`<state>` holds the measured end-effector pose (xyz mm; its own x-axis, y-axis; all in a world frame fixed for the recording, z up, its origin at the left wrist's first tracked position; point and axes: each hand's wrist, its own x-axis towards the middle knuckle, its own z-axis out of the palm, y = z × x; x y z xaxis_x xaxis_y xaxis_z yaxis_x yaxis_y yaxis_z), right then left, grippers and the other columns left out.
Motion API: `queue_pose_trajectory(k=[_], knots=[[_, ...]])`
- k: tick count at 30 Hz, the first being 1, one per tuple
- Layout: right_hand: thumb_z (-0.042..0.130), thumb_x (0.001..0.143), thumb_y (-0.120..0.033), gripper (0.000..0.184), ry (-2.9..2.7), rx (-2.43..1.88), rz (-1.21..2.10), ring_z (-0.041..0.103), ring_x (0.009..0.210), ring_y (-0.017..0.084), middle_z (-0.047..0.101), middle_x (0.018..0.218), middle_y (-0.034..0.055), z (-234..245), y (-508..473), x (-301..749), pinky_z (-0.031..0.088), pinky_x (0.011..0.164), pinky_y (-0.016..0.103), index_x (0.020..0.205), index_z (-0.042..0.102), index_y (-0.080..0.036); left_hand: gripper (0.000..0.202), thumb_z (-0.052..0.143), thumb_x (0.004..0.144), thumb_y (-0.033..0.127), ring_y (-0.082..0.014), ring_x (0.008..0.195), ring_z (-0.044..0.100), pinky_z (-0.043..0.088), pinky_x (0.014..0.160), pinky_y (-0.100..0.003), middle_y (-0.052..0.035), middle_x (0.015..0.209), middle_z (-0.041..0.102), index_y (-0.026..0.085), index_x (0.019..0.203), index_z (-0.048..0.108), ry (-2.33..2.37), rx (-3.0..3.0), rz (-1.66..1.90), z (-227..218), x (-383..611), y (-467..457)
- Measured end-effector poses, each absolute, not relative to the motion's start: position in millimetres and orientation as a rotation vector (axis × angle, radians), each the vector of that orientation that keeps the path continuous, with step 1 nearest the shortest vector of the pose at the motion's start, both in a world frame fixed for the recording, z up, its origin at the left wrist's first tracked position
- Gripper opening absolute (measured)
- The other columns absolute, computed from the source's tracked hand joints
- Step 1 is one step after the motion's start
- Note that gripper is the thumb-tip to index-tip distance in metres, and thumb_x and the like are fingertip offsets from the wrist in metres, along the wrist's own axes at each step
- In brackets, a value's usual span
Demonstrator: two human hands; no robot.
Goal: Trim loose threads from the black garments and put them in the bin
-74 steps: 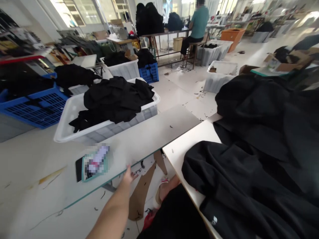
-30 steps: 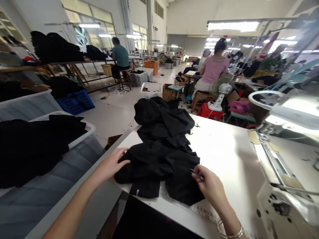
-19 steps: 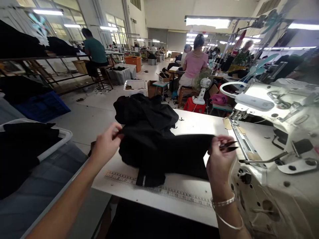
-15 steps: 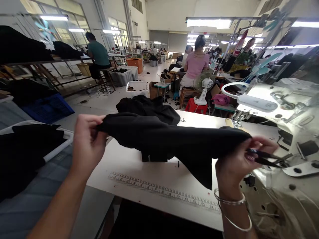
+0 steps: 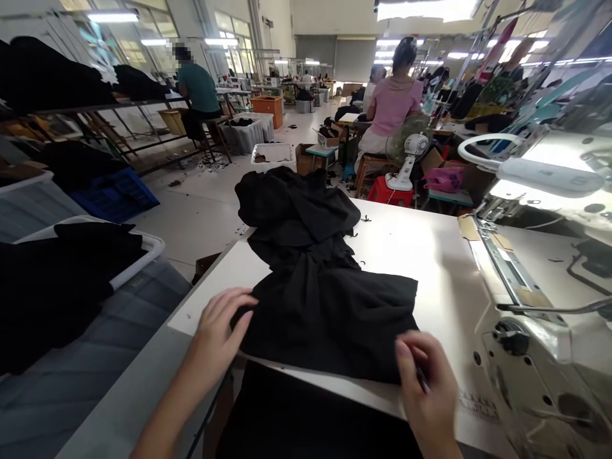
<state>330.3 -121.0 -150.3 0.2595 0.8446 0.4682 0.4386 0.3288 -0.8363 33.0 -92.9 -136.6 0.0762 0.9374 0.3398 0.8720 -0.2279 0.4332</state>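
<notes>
A piece of black fabric [image 5: 329,319] lies spread over the front of the white sewing table, a little wrinkled. My left hand [image 5: 222,322] is at its left edge, thumb and fingers apart, holding nothing. At the right front corner of the cloth is my right hand [image 5: 428,376], its fingers curled. A dark sliver of the thread snips shows inside that palm; most of the tool is hidden. Behind the spread piece, more black fabric [image 5: 296,204] sits in a crumpled heap that joins or touches it.
On the right stands a large sewing machine [image 5: 535,306] with a metal guide bar. To the left, a grey plastic bin [image 5: 148,306] holds black cloth. A ruler scale [image 5: 478,405] marks the table. Beyond are a white fan [image 5: 408,159] and seated people.
The black fabric, stretched in the air between both hands before, now lies on the table. My left hand has let go. Both hands came down, and the view turned slightly left.
</notes>
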Motion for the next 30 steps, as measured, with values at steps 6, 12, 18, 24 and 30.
queue_pose_trajectory(k=[6, 12, 18, 24, 30], knots=[[0.056, 0.085, -0.034, 0.018, -1.631, -1.475, 0.786, 0.058, 0.077, 0.022, 0.063, 0.082, 0.007, -126, -22, 274, 0.041, 0.067, 0.031, 0.082, 0.063, -0.018, 0.031, 0.041, 0.091, 0.02, -0.0268, 0.118, 0.048, 0.039, 0.098, -0.049, -0.0109, 0.124, 0.058, 0.019, 0.115, 0.061, 1.573, 2.32, 0.468, -133, 107, -74], [0.065, 0.067, -0.015, 0.006, -1.6, -1.48, 0.987, 0.055, 0.067, 0.022, 0.058, 0.063, 0.003, -147, -21, 267, 0.035, 0.063, 0.031, 0.07, 0.063, -0.019, 0.029, 0.038, 0.094, 0.022, -0.0193, 0.11, 0.055, 0.044, 0.096, -0.035, -0.0065, 0.114, 0.063, 0.021, 0.109, 0.062, 1.438, 2.193, 0.704, -138, 110, -100], [0.059, 0.071, -0.045, 0.028, -1.257, -1.258, 1.303, 0.033, 0.04, 0.01, 0.036, 0.048, -0.0067, -131, -31, 290, 0.031, 0.041, 0.024, 0.064, 0.045, -0.021, 0.029, 0.046, 0.085, 0.03, -0.0279, 0.107, 0.056, 0.046, 0.087, -0.039, -0.0086, 0.111, 0.065, 0.02, 0.109, 0.059, 1.857, 1.876, 0.612, -136, 84, -70], [0.076, 0.057, -0.049, 0.048, -0.755, -1.05, 1.304, 0.013, 0.036, 0.003, 0.018, 0.049, -0.0128, -97, -50, 326, 0.026, 0.034, 0.017, 0.067, 0.037, -0.022, 0.023, 0.046, 0.082, 0.036, -0.019, 0.078, 0.059, 0.045, 0.071, -0.027, -0.0028, 0.087, 0.066, 0.02, 0.087, 0.061, 1.705, 1.721, 1.06, -103, 94, -55], [0.075, 0.062, -0.039, 0.037, -1.058, -1.578, 0.949, 0.037, 0.045, 0.008, 0.054, 0.07, -0.0008, -155, -90, 360, 0.037, 0.042, 0.023, 0.088, 0.06, -0.018, 0.028, 0.041, 0.083, 0.041, -0.019, 0.07, 0.056, 0.044, 0.062, -0.027, -0.003, 0.072, 0.058, 0.018, 0.072, 0.053, 1.657, 1.531, 0.716, -118, 77, -62]])
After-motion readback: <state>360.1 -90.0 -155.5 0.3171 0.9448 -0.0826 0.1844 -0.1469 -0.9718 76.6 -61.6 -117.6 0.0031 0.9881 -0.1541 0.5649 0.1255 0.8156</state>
